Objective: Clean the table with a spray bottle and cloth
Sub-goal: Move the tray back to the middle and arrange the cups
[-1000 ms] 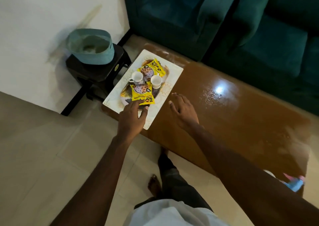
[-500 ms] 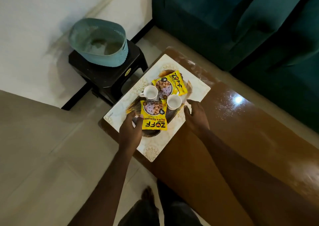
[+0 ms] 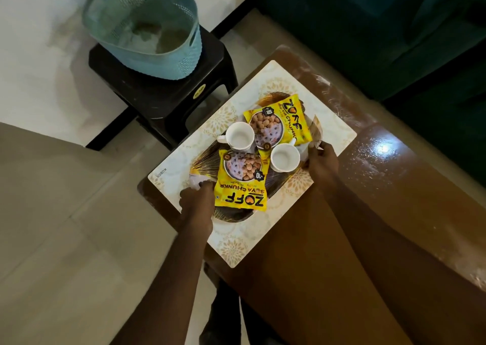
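At the left end of the glossy brown table (image 3: 394,181) lies a white, gold-patterned placemat (image 3: 334,131). On it sits a dark leaf-shaped tray (image 3: 234,214) carrying two white cups (image 3: 239,136) (image 3: 284,157) and two yellow snack packets (image 3: 243,184) (image 3: 284,119). My left hand (image 3: 196,198) grips the tray's near-left edge. My right hand (image 3: 322,160) grips its right edge beside one cup. No spray bottle or cloth is in view.
A teal plastic basket (image 3: 147,28) stands on a black stool (image 3: 168,92) just left of the table, against a white wall. A dark green sofa (image 3: 381,28) runs along the table's far side. Pale tiled floor (image 3: 65,239) lies to the left.
My right hand moved from the bare tabletop to the tray's right edge and closed on it. My left hand stayed at the tray's left edge. The view drew closer to the tray.
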